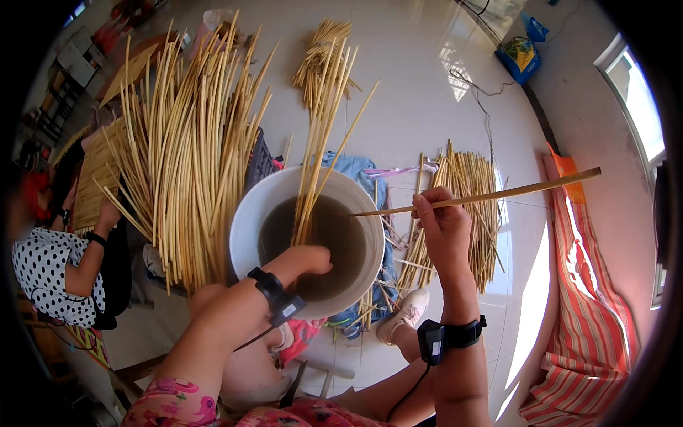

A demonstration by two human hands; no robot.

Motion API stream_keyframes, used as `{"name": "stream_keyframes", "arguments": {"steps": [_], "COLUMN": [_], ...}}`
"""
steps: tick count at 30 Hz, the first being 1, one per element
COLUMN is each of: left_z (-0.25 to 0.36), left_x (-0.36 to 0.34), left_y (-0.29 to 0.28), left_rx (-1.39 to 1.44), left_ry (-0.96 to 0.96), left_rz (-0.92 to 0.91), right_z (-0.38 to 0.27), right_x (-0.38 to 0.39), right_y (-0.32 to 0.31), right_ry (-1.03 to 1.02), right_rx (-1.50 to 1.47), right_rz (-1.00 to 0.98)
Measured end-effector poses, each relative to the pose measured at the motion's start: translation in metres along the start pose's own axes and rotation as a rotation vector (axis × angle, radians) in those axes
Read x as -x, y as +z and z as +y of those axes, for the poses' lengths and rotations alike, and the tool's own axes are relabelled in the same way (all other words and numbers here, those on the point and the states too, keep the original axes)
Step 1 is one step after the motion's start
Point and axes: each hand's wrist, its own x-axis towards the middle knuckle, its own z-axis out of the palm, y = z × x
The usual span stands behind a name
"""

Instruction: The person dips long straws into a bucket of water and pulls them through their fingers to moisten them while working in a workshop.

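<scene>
In front of me stands a white bucket (242, 206) of murky brownish water (341, 235). Several long straw-coloured reed stalks (313, 156) lean in it, their upper ends sticking out past the far rim. My left hand (309, 260) is inside the bucket at the near side, low over or partly in the water; its fingers are hidden. Above the bucket's right side, my right hand (442, 220) pinches one long reed stalk (519, 192) between thumb and fingers. That stalk lies nearly level, its thin end over the water and its thicker end pointing right.
A large bundle of stalks (192, 156) rises left of the bucket. Smaller bundles lie beyond it (324, 57) and at right (469, 206). Blue cloth (352, 167) surrounds the bucket's base. A person in polka dots (53, 267) works at far left. Striped fabric (587, 313) lies by the right wall.
</scene>
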Motion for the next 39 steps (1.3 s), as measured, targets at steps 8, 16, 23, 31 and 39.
{"name": "stream_keyframes", "arguments": {"steps": [8,16,23,31,39], "left_z": [-0.053,-0.074,-0.009,0.016,0.036], "left_x": [-0.033,-0.031,-0.005,0.047,0.065], "left_y": [0.005,0.037,-0.026,-0.054,-0.057], "left_rx": [0.222,0.696,0.797,0.976,1.226], "left_ry": [-0.095,-0.075,0.304,0.551,0.378], "left_rz": [0.374,0.335,0.314,0.061,0.177], "right_z": [0.002,0.012,0.020,0.036,0.033], "right_x": [0.004,0.005,-0.009,-0.029,-0.027], "right_y": [0.010,0.021,0.007,-0.059,-0.055], "right_ry": [0.083,0.034,0.191,0.258,0.235], "right_rx": [0.165,0.190,0.007,-0.290,-0.413], "right_rz": [-0.166,-0.192,-0.245,0.188,0.249]}}
